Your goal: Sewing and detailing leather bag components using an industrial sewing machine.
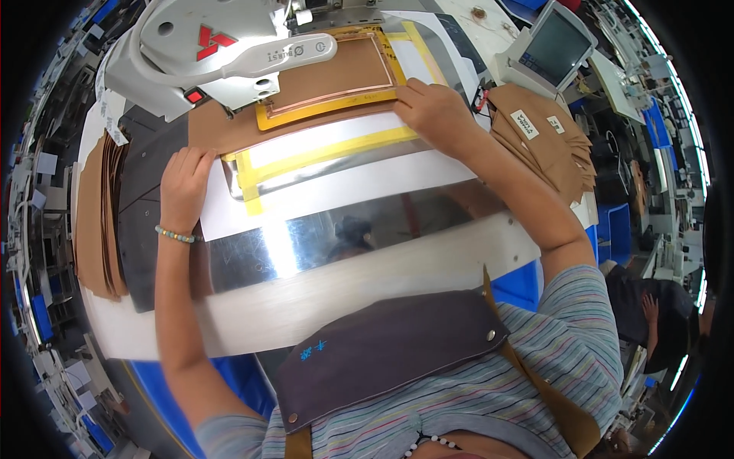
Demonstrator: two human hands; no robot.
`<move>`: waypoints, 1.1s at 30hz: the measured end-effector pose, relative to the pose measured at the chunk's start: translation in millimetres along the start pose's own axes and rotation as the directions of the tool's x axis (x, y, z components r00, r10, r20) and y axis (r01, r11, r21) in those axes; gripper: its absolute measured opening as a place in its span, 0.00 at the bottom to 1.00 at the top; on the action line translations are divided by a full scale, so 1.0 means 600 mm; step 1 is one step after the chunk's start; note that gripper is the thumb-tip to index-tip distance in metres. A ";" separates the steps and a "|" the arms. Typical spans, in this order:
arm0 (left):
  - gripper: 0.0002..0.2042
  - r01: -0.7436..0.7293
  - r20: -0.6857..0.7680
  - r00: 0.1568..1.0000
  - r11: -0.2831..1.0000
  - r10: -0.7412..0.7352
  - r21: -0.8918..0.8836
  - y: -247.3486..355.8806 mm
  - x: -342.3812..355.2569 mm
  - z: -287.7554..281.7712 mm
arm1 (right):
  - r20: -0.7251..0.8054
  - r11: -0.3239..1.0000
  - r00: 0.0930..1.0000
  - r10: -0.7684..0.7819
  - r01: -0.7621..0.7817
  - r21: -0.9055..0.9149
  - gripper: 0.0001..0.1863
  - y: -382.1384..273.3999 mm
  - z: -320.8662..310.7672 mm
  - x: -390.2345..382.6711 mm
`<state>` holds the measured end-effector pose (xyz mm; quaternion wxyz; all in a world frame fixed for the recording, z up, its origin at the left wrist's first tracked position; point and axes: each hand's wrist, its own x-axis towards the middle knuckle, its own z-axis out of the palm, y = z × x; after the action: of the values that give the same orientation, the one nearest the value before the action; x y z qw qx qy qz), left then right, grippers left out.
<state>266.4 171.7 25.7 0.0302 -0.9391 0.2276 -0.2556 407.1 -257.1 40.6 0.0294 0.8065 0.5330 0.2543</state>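
Note:
A brown sheet point(225, 126) lies under a white machine head point(191, 42), with a yellow-framed template point(271, 118) on it. My left hand point(189, 176) has curled fingers gripping the sheet's front left corner. My right hand point(428, 115) pinches at the sheet's front right, beside the template's corner; its fingertips are partly hidden. In front of the sheet are white paper point(344, 174) and a metal plate with yellow tape point(329, 149) along it.
Stacks of brown pieces flank me at left point(99, 214) and right point(539, 153). A small screen point(550, 46) stands back right. A polished metal surface point(367, 233) spans the front. Blue bins point(612, 229) sit beside the table; another person point(657, 314) is at the right.

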 end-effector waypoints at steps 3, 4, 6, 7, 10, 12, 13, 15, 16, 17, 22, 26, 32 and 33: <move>0.12 -0.044 -0.030 0.999 0.998 0.042 -0.047 0.024 0.043 0.019 | 0.000 0.996 0.997 0.079 -0.079 -0.045 0.05 0.029 0.001 -0.029; 0.13 -0.065 -0.035 0.997 0.997 0.063 -0.048 0.030 0.054 0.023 | 0.002 0.992 0.993 0.117 -0.117 -0.052 0.06 0.035 0.002 -0.036; 0.13 -0.073 -0.009 0.997 0.995 0.073 -0.062 0.040 0.069 0.031 | 0.063 0.986 0.986 0.157 -0.153 -0.071 0.08 0.045 -0.001 -0.051; 0.14 -0.063 0.015 0.998 0.996 0.064 -0.063 0.043 0.072 0.031 | 0.069 0.983 0.983 0.170 -0.165 -0.078 0.08 0.047 -0.002 -0.057; 0.15 -0.014 0.067 0.998 0.996 0.019 -0.083 0.055 0.069 0.030 | 0.134 0.957 0.947 0.290 -0.286 -0.051 0.13 0.036 -0.008 -0.078; 0.15 0.024 0.037 0.999 0.994 -0.021 -0.103 0.065 0.062 0.029 | 0.136 0.937 0.928 0.347 -0.349 -0.013 0.18 0.018 -0.011 -0.095; 0.19 0.115 0.153 0.983 0.989 -0.100 -0.092 0.069 0.053 0.024 | 0.105 0.935 0.931 0.350 -0.353 0.011 0.21 0.009 -0.012 -0.103; 0.21 0.182 0.211 0.965 0.978 -0.157 -0.106 0.082 0.040 0.022 | 0.114 0.920 0.917 0.383 -0.390 0.045 0.27 -0.002 -0.010 -0.114; 0.22 0.213 0.245 0.952 0.972 -0.184 -0.095 0.088 0.035 0.023 | 0.151 0.905 0.899 0.411 -0.423 0.054 0.30 -0.006 -0.008 -0.118; 0.25 0.284 0.325 0.918 0.948 -0.226 -0.142 0.088 0.034 0.023 | 0.214 0.883 0.870 0.443 -0.465 0.061 0.33 -0.007 -0.005 -0.120; 0.24 0.258 0.271 0.943 0.938 -0.192 -0.232 0.090 0.038 0.029 | 0.190 0.866 0.856 0.481 -0.497 0.050 0.34 -0.002 0.003 -0.126; 0.23 0.242 0.237 0.954 0.941 -0.185 -0.239 0.092 0.039 0.028 | 0.193 0.864 0.854 0.483 -0.501 0.055 0.33 -0.002 0.004 -0.129; 0.21 0.260 0.159 0.956 0.963 -0.246 -0.075 0.087 0.022 0.015 | 0.176 0.847 0.845 0.505 -0.525 0.090 0.30 -0.004 0.009 -0.129; 0.21 0.265 0.172 0.954 0.960 -0.247 -0.092 0.085 0.022 0.015 | 0.155 0.851 0.853 0.498 -0.515 0.104 0.29 -0.004 0.009 -0.129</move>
<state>259.9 119.9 15.2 -0.0389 -0.9782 0.1148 -0.1686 384.0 -322.7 5.6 -0.0637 0.9325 0.3151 0.1649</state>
